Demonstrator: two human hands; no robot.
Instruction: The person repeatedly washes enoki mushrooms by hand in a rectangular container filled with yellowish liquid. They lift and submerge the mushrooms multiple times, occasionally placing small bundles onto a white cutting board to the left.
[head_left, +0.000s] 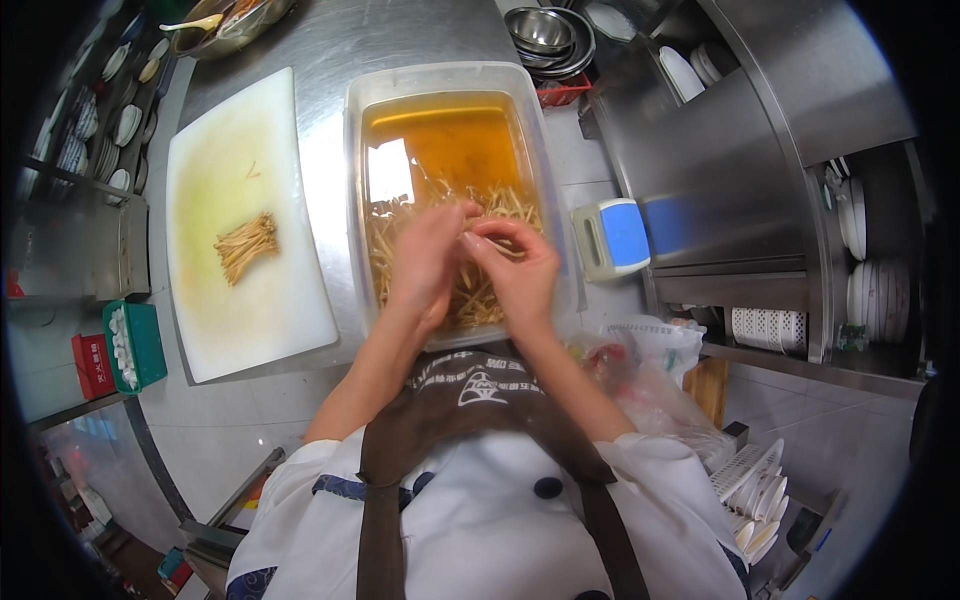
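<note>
A clear plastic tub (357, 97) stands before me, holding amber liquid (465, 135) and many thin, pale yellow-brown strips (472, 300), perhaps a vegetable. Above the strips, my two hands meet at the fingertips. My right hand (521, 262) pinches with thumb and forefinger, and a few strips show within its curled fingers. Blurred and seen from the back, my left hand (431, 247) hides whatever its fingers touch. To the left lies a white cutting board (247, 322), stained yellowish. On it rests a neat bundle of similar strips (247, 247), with a loose scrap (253, 171) farther up.
A stainless steel table (330, 45) carries the tub and board. A metal bowl with a spoon (232, 30) sits at the far left. Stacked steel bowls (547, 37) and a bin with a blue panel (615, 238) stand right of the table. Plastic bags (645, 375) lie near my right elbow.
</note>
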